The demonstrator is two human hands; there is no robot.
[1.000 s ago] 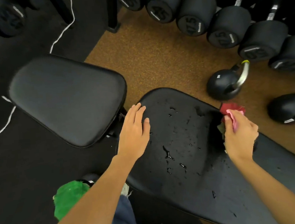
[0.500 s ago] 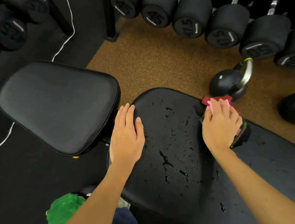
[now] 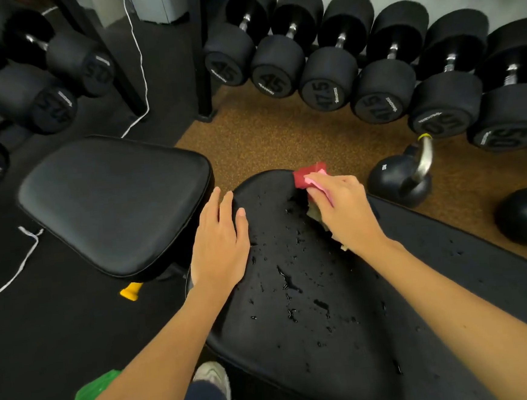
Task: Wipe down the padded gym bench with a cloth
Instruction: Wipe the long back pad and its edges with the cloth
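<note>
A black padded bench (image 3: pixel 310 290) runs from the middle toward the lower right, its surface dotted with water drops. The left hand (image 3: pixel 220 244) lies flat with straight fingers on the bench's near-left edge. The right hand (image 3: pixel 341 209) presses a red and pink cloth (image 3: pixel 309 177) against the rounded top end of the bench. A separate black seat pad (image 3: pixel 114 202) sits to the left. A kettlebell (image 3: pixel 401 179) stands on the brown floor (image 3: pixel 282 135) beside a row of dumbbells (image 3: pixel 328 78). A green bag (image 3: pixel 88 393) lies at the bottom left.
</note>
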